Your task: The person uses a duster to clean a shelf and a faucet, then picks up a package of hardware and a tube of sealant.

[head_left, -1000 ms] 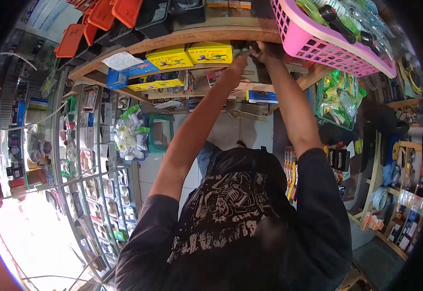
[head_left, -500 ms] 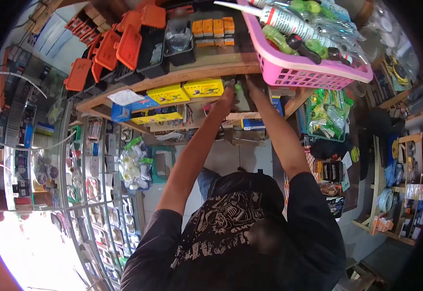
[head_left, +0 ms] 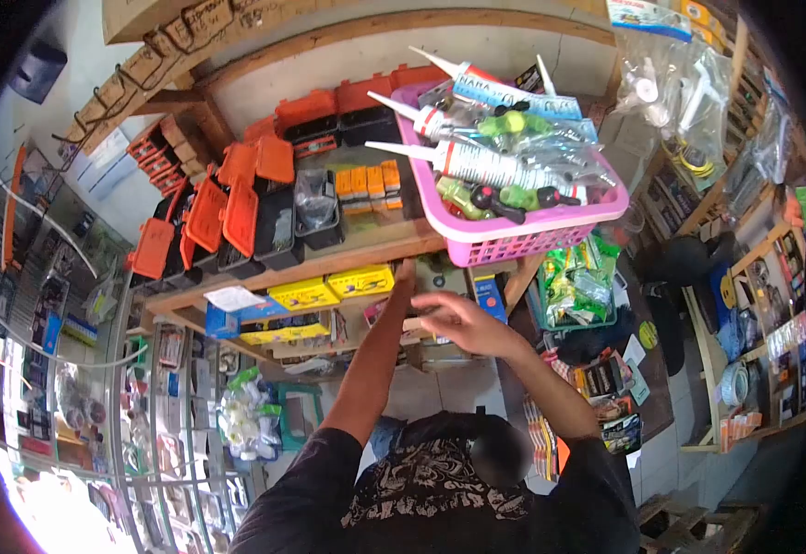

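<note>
My left hand (head_left: 405, 276) reaches into the shelf compartment below the wooden ledge, just right of the yellow boxes (head_left: 361, 283). Its fingers are hidden in there. My right hand (head_left: 463, 323) is in front of the same compartment, its fingers apart and pointing left, with nothing visible in it. Behind it, inside the compartment, is a greyish surface with a small dark round thing (head_left: 438, 281). A blue box (head_left: 489, 297) stands upright to the right of that compartment.
A pink basket (head_left: 523, 242) of sealant tubes and green-and-black items sits on the ledge above. Left of it are small orange boxes (head_left: 366, 187) and black bins with orange lids (head_left: 240, 217). A green basket (head_left: 577, 323) of packets is at right; glass shelving (head_left: 158, 415) lines the left.
My right hand has come out of the compartment and back toward me, while the left still reaches inside. The view has tilted up, showing more wall and the whole pink basket.
</note>
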Available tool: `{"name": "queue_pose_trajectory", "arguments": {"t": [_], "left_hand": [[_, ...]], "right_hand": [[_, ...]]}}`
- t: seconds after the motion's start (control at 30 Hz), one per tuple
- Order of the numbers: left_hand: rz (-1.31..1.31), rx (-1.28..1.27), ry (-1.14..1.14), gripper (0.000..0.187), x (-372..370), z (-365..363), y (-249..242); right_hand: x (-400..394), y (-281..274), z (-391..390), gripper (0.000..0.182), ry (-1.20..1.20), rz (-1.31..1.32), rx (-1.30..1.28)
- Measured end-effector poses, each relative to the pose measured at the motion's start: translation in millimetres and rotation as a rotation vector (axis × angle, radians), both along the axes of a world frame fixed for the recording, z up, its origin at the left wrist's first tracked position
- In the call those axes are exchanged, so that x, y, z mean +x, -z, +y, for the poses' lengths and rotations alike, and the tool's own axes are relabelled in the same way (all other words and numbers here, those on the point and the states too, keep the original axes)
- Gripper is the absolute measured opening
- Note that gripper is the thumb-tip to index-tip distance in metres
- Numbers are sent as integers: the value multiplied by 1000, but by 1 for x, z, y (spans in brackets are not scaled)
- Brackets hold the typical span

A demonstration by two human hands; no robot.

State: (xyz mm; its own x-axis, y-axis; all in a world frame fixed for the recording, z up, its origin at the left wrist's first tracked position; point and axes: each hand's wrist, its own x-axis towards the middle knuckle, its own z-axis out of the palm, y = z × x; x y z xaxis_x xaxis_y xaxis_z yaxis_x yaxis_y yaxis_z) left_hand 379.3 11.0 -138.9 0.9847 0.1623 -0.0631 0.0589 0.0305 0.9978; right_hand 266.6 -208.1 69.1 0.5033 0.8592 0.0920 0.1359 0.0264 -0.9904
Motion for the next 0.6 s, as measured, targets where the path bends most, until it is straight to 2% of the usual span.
{"name": "queue_pose_trajectory", "arguments": {"t": [0.07,0.13,0.17,0.23,0.3,0.33,0.4,0.47,0.57,0.6], "left_hand": [[53,-11,-3,70,13,5,-4],[109,-28,-15,71,11,8,6],[137,-34,-22,72,3,7,15],[200,-39,-43,73,1,4,26],[272,-47,-73,74,-9,9,38],[308,-54,-89,75,-3,10,40],[376,-70,-121,76,-13,16,49],[400,-79,-143,76,-9,19,53],[366,-221,-54,84,-14,23,42],[357,-200,-26,82,-25,18,21]], "right_hand": [[-6,-43,-30,36,-72,-70,-14],[-6,-84,-59,30,-247,-306,41],[-7,-105,-74,30,-242,-318,39],[-3,-133,-98,25,3,-497,-22],[15,-140,-112,25,361,-611,-37],[26,-144,-113,25,358,-615,-35],[47,-150,-112,27,700,-1002,-82],[56,-150,-110,27,684,-990,-102],[67,-144,-102,27,661,-1008,-138],[68,-142,-99,27,692,-1020,-143]]}}
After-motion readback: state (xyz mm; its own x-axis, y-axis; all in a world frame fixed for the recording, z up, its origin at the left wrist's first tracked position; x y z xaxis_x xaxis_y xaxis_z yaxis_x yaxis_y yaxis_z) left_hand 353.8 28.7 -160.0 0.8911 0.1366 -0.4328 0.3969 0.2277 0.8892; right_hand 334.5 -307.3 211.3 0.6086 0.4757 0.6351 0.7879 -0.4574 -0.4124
